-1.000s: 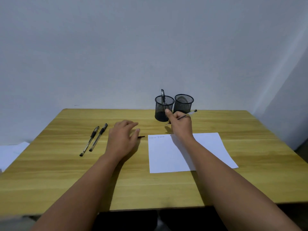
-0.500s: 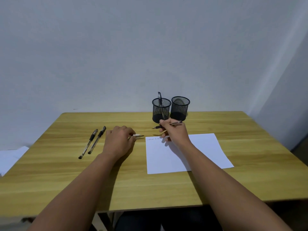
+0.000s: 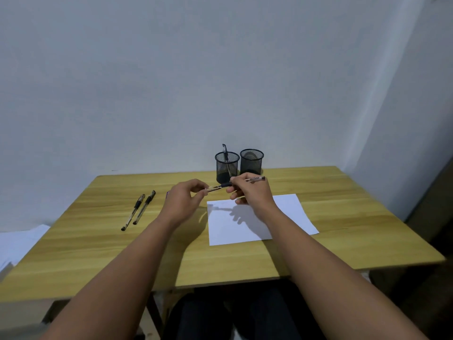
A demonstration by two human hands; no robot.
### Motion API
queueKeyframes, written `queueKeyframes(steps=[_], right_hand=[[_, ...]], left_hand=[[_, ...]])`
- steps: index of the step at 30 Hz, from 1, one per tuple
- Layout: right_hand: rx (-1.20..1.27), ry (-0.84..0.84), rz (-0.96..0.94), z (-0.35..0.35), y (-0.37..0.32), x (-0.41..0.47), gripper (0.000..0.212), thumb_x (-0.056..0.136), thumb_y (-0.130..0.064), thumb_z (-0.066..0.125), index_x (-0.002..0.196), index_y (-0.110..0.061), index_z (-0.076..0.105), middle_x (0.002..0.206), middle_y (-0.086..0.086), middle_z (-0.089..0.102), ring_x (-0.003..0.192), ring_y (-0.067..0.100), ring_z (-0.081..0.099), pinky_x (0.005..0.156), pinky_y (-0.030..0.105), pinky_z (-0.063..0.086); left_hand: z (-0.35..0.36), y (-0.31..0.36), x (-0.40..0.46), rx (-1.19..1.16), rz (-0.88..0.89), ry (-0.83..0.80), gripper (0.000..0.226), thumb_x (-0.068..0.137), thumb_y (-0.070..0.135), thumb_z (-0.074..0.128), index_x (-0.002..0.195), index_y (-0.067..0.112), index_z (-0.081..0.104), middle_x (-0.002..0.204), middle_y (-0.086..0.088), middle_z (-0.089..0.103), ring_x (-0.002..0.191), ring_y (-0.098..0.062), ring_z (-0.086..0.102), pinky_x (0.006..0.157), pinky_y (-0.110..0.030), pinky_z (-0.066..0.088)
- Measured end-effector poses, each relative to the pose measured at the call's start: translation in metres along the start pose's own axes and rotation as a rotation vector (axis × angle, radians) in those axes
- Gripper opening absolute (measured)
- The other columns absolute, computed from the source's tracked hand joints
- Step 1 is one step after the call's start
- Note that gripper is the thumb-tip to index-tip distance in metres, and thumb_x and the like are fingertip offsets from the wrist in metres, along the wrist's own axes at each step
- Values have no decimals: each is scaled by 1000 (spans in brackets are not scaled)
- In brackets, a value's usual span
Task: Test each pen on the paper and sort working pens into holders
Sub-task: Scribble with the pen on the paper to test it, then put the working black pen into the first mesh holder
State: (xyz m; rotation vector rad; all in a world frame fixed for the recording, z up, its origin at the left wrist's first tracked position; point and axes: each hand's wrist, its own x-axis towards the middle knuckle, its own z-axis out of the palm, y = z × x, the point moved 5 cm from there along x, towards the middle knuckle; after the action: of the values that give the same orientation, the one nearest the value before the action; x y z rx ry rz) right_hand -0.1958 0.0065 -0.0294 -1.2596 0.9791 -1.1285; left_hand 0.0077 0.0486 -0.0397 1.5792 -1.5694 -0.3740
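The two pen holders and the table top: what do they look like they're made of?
Left holder and right holder: black wire mesh, probably metal with a matte coating; you can see through the walls. Table: pale wood or a wood-look laminate, satin finish, with long grain lines; which of the two I can't tell.

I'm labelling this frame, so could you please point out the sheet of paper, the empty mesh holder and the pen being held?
sheet of paper (image 3: 289,217): head view, bare right half.
empty mesh holder (image 3: 251,165): head view, front wall.
held pen (image 3: 255,179): head view, barrel beyond right hand.
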Motion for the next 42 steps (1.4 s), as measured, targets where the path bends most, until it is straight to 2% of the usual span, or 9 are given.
queueKeyframes(steps=[4, 10, 15, 19, 22, 27, 32, 38, 42], right_hand=[[11, 5, 6, -9, -6, -12, 11, 99, -11, 70, 88, -8, 69, 70, 7, 76, 51, 14, 62, 48, 23, 50], [110, -50, 46, -10, -10, -23, 11, 98, -11, 73, 90, -14, 66, 68, 5, 71, 49, 11, 59, 45, 21, 48], [193, -56, 83, -15, -11, -27, 18, 92, -13, 82, 85, -15, 65, 69, 4, 67, 51, 8, 57, 45, 19, 48], [223, -125, 143, -24, -10, -32, 7, 98, -15, 73, 93, -10, 75, 85, 9, 79, 58, 9, 61, 51, 18, 51], [30, -184, 154, -30, -6, -35, 9, 97, -18, 76, 103, -12, 79, 99, 9, 82, 61, 8, 62, 53, 19, 48], [-82, -242, 167, -28, 6, -30, 9, 99, -11, 73, 105, -7, 77, 86, 5, 75, 55, 10, 44, 46, 18, 33], [-102, -201, 126, -36, 20, -20, 9, 101, -10, 70, 102, -3, 76, 76, 2, 73, 52, 9, 38, 45, 20, 30], [-23, -169, 84, -29, 31, -5, 8, 102, -8, 67, 100, -4, 73, 75, 3, 66, 51, 11, 32, 44, 21, 27], [-4, -135, 49, -23, 25, 10, 6, 102, -11, 69, 98, -9, 73, 77, 4, 71, 52, 9, 49, 46, 21, 41]], left_hand=[[-3, 20, -9, -69, 20, -3, 8, 93, 19, 71, 98, 21, 76, 92, 12, 76, 88, 5, 66, 66, -7, 38], [-2, 39, -16, -173, 3, -87, 9, 94, 18, 70, 100, 18, 77, 92, 7, 77, 89, -2, 69, 77, -19, 48], [-7, 46, -22, -382, -83, -73, 14, 95, 12, 68, 107, 8, 76, 96, -7, 78, 80, 3, 68, 67, -6, 45], [-8, 43, -22, -494, -181, -45, 16, 95, 20, 68, 109, 18, 76, 98, -2, 79, 92, -8, 67, 78, -24, 49], [-9, 44, -20, -563, -237, -3, 19, 96, 23, 68, 112, 18, 75, 100, 1, 79, 98, -10, 69, 82, -28, 49], [4, 53, -13, -479, -223, 9, 20, 97, 19, 66, 112, 11, 76, 98, -3, 77, 86, -10, 67, 67, -14, 48], [17, 53, -7, -427, -218, 13, 21, 97, 15, 65, 114, 5, 74, 97, -9, 74, 77, -9, 64, 57, -5, 44], [30, 52, 12, -379, -205, 29, 24, 99, 17, 63, 118, 6, 73, 102, -11, 76, 86, -13, 70, 78, -26, 53], [26, 60, 33, -459, -184, -2, 25, 99, 19, 63, 120, 10, 73, 101, -10, 76, 80, -3, 69, 66, -23, 51]])
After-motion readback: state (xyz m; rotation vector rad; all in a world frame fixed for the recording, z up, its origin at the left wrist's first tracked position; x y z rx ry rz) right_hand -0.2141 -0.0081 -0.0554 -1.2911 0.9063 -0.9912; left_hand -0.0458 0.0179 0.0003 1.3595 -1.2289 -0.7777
